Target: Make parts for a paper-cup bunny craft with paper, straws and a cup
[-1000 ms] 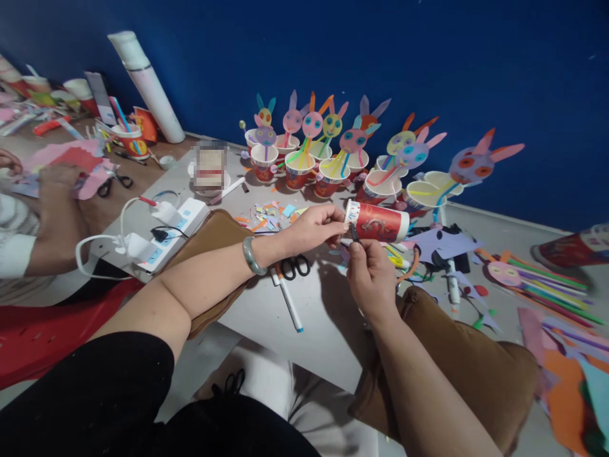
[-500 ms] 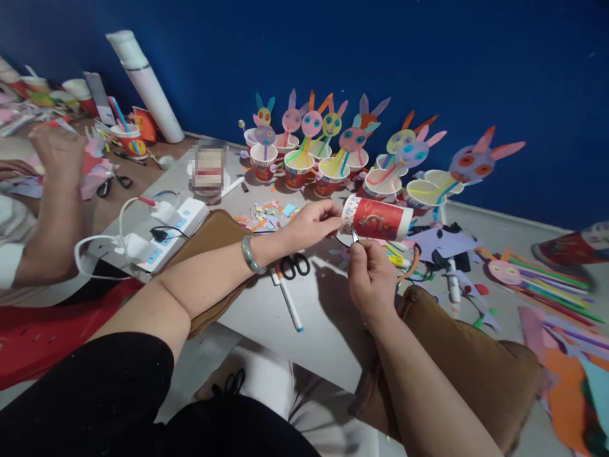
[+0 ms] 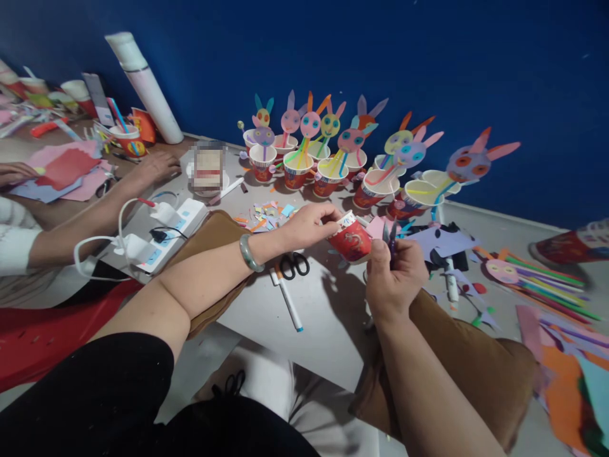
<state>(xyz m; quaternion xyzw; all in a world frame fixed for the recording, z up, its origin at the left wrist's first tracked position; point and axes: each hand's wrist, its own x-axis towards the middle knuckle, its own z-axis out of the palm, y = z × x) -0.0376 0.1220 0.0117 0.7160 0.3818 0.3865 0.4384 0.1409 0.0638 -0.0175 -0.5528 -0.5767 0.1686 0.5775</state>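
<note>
My left hand (image 3: 318, 223), with a bracelet on the wrist, grips a red paper cup (image 3: 351, 240) by its white rim end. The cup is tilted above the table. Just right of it, my right hand (image 3: 397, 276) is closed around small scissors (image 3: 390, 240) whose two blades point up, a little apart from each other and clear of the cup. Most of the scissors is hidden in my fist. A pair of black-handled scissors (image 3: 294, 265) and a white marker (image 3: 289, 303) lie on the table below my left hand.
Paper cups (image 3: 262, 164) with rabbit-faced paper figures stand along the blue wall. A power strip (image 3: 178, 231) lies at left, near a co-worker's arm (image 3: 118, 193). Brown cushions (image 3: 469, 362) flank my forearms. Paper scraps, straws (image 3: 547, 279) and a lying cup (image 3: 571, 247) are at right.
The cup has swung from lying sideways to a tilted, lower pose. My right hand has moved right and away from it with the scissors. The co-worker's arm has reached rightward.
</note>
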